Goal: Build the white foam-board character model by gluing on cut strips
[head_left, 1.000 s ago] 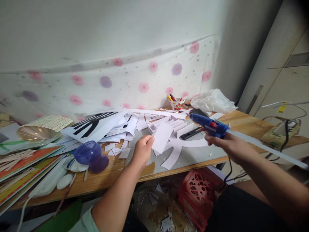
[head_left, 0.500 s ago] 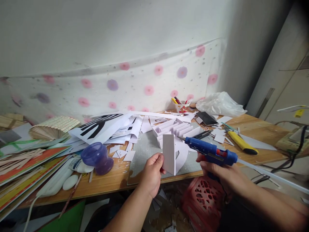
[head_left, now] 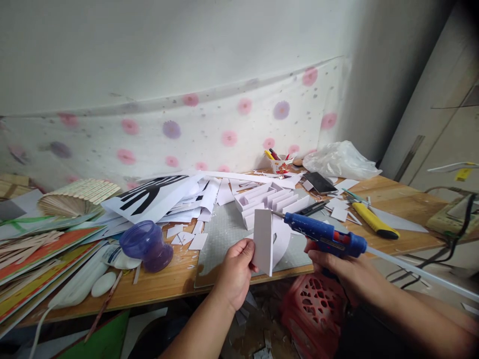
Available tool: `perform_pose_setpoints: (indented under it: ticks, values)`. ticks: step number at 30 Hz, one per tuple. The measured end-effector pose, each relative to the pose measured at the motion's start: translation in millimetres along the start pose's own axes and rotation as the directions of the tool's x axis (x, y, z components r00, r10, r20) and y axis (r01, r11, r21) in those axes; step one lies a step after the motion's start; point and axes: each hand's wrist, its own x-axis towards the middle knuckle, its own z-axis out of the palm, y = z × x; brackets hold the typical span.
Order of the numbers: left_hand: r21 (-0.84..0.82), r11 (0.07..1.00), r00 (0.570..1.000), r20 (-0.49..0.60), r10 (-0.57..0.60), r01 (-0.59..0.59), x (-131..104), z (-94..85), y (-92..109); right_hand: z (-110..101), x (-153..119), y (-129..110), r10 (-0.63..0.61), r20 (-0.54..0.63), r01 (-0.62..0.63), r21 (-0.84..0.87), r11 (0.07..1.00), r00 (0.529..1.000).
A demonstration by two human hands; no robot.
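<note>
Between the thumb and fingers of my left hand (head_left: 237, 269) is a white board piece (head_left: 263, 242), held upright with a curved white part behind its right edge. My right hand (head_left: 337, 264) is wrapped round a blue glue gun (head_left: 325, 234) that has a long clear glue stick (head_left: 419, 271) out of its back. The gun's metal nozzle points left and is at the upper right edge of the board piece; whether it touches cannot be made out. Behind them, a white structure of upright strips (head_left: 269, 199) rests on the grey cutting mat (head_left: 217, 249).
A yellow cutter (head_left: 375, 220), a black phone-like slab (head_left: 321, 183) and a plastic bag (head_left: 342, 159) lie on the right. Papers (head_left: 149, 199), a purple cup (head_left: 145, 244) and coloured boards (head_left: 45, 259) cover the left. A red stool (head_left: 314, 309) stands below.
The glue gun has moved slightly left, its nozzle now at the board's upper edge. The board piece sits a little lower, and the view has shifted slightly.
</note>
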Motion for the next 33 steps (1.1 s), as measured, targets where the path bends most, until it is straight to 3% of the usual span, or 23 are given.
perform_pose_setpoints:
  ticks: [21,33]
  values:
    - [-0.090,0.996,1.000,-0.006,-0.001,0.001,2.8,5.7,2.5,-3.8,-5.7,-0.9,-0.034,0.060,0.033,0.003,0.999,0.998]
    - [-0.161,0.987,1.000,-0.025,0.001,-0.005,2.6,5.6,7.3,-7.3,-6.8,-1.5,-0.082,0.150,0.105,-0.154,0.982,0.985]
